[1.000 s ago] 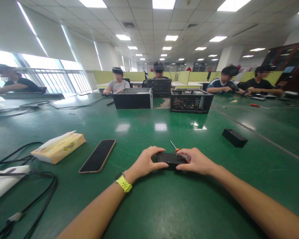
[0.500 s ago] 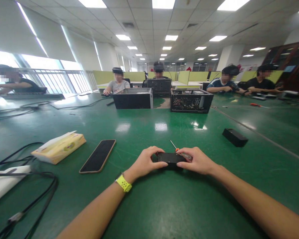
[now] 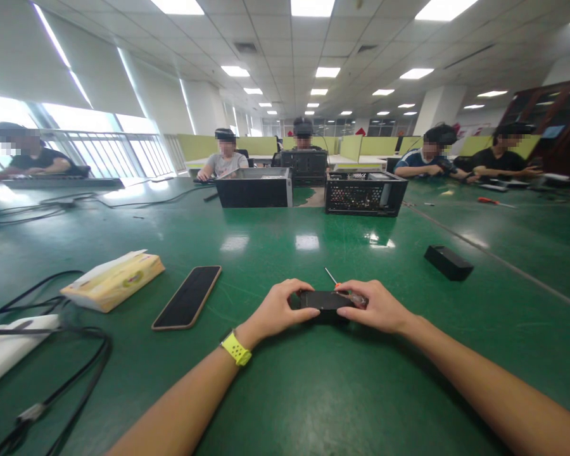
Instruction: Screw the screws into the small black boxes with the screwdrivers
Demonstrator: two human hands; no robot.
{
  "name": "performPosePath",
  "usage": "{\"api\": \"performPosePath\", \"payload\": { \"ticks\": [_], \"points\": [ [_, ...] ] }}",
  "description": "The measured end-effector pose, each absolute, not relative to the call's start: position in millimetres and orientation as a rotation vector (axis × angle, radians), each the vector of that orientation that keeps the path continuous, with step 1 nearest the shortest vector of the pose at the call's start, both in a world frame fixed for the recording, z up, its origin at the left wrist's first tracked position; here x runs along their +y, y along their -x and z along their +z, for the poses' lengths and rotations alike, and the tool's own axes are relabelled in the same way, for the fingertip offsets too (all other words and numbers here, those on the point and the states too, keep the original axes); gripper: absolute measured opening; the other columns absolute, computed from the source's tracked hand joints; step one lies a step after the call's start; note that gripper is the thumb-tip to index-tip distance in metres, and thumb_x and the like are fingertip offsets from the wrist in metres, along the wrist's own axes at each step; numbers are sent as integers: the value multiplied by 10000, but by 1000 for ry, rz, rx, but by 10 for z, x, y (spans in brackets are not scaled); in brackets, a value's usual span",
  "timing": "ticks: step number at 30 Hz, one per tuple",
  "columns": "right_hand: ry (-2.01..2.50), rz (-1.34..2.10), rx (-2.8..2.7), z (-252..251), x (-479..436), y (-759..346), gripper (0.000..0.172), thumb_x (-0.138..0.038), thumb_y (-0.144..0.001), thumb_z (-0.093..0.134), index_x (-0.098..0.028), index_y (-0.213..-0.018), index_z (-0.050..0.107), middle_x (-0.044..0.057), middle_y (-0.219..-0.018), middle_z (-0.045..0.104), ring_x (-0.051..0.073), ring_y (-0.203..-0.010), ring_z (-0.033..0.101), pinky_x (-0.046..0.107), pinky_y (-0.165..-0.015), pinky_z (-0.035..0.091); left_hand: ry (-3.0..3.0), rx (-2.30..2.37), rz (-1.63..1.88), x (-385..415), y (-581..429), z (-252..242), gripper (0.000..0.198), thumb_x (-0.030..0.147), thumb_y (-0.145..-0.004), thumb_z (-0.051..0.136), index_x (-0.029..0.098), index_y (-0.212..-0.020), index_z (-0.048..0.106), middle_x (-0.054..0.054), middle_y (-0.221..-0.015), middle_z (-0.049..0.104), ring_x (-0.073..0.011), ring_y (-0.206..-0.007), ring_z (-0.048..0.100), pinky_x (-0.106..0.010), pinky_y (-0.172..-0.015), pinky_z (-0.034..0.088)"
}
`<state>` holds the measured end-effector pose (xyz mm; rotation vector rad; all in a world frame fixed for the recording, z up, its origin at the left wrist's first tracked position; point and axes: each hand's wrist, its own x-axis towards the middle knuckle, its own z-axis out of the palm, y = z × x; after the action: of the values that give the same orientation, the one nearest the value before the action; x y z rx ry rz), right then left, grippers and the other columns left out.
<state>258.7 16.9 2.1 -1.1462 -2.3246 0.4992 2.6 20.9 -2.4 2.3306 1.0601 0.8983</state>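
A small black rectangular box is held level just over the green table, between both hands. My left hand, with a yellow watch strap at the wrist, grips its left end between thumb and fingers. My right hand grips the right end the same way. Behind the right fingers lies a screwdriver; its metal shaft points away and part of its handle is hidden by that hand. Whether the hand touches the screwdriver, I cannot tell. Another black box rests farther right.
Left of my hands lie a phone, a yellow tissue pack, and a white power strip with black cables. Two computer cases stand ahead. A red-handled screwdriver lies far right. Several people sit around the table.
My hands and the black box stay nearly still. At the far left, a seated person has shifted their arms and head slightly.
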Motion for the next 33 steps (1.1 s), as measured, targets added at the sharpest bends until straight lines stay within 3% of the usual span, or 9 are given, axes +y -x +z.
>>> {"api": "performPosePath", "payload": {
  "ticks": [7,13,22,25,28,30,33],
  "points": [
    [1129,524,-2338,7,180,-2588,434,-460,-784,659,-178,-1115,661,28,-836,688,156,-673,583,256,-634,403,-2345,1074,884,208,-30,-19,347,379,-744,726,187,-1028,666,-49,-961,679,-202,-881,602,-325,-816,456],
    [1174,553,-2375,-10,193,-2608,519,-481,-744,694,-185,-1168,642,13,-781,674,154,-633,577,244,-591,397,-2351,1071,879,213,-29,-30,354,387,-742,730,191,-1029,665,-45,-956,679,-203,-880,604,-322,-819,452],
    [1130,603,-2335,-12,165,-2586,434,-441,-729,708,-173,-1070,699,30,-879,687,180,-734,598,270,-691,426,-2349,1037,873,222,-20,-34,346,376,-748,730,188,-1032,667,-44,-958,681,-197,-879,603,-320,-822,448],
    [1085,678,-2263,2,155,-2568,430,-475,-731,698,-155,-1019,709,9,-753,634,150,-646,537,254,-608,398,-2302,1016,914,214,-10,-18,396,383,-731,749,187,-1063,659,-48,-987,676,-193,-878,601,-295,-763,458],
    [1119,721,-2098,8,213,-2613,475,-519,-733,682,-134,-1012,701,-38,-566,473,111,-515,409,243,-508,329,-2198,992,1083,207,2,9,482,370,-719,765,190,-1141,616,-60,-1075,644,-188,-910,590,-261,-695,461],
    [1186,633,-1937,10,302,-2707,504,-543,-729,673,-123,-1009,692,-58,-524,379,107,-490,361,248,-495,308,-2133,1002,1200,211,11,19,455,349,-737,751,184,-1136,608,-65,-1086,627,-184,-916,579,-253,-681,465],
    [1346,378,-1708,-1,490,-2964,544,-596,-725,640,-124,-990,688,-58,-518,373,117,-486,359,260,-493,299,-2079,1058,1274,232,21,6,398,333,-764,723,175,-1112,612,-66,-1045,627,-178,-887,575,-247,-655,468]
  ]
}}
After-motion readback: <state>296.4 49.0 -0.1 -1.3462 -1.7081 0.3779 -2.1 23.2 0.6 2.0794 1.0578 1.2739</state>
